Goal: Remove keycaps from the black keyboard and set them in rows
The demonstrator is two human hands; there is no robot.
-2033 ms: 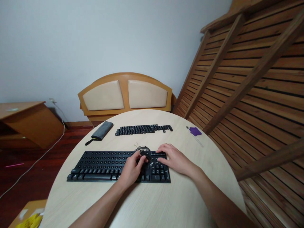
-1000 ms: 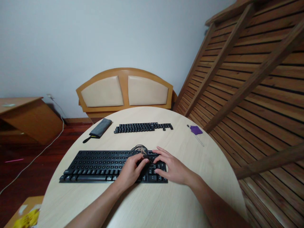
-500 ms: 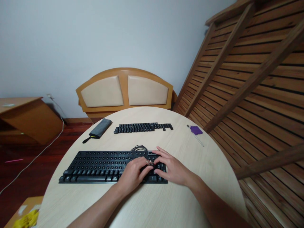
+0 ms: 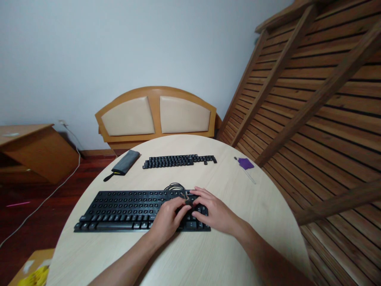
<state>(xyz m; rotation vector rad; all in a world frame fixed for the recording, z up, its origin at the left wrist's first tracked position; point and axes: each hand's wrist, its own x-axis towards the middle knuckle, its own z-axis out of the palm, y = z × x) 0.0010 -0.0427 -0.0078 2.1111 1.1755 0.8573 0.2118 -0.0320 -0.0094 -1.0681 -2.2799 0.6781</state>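
Observation:
On the round table lies a black keyboard with most of its upper rows stripped to bare key stems. The bottom rows still carry keycaps. My left hand is closed over the keyboard's right part, thumb and forefinger pinching a small metal tool. Its exact kind is too small to make out. A dark piece, apparently a keycap, shows at those fingertips. My right hand rests over the number pad with fingers spread, its forefinger close to the dark piece and its thumb apart. Both hands hide the keys beneath.
Loose keycaps lie in rows behind the keyboard. A coiled cable sits at its back edge. A grey pouch is at left; a purple cloth and a thin white stick are at right. Wooden slats lean beside the table.
The metal tool between my left fingers has tipped to point more away from me, and the dark piece shows more clearly. My right fingers have shifted slightly. The view has moved a little.

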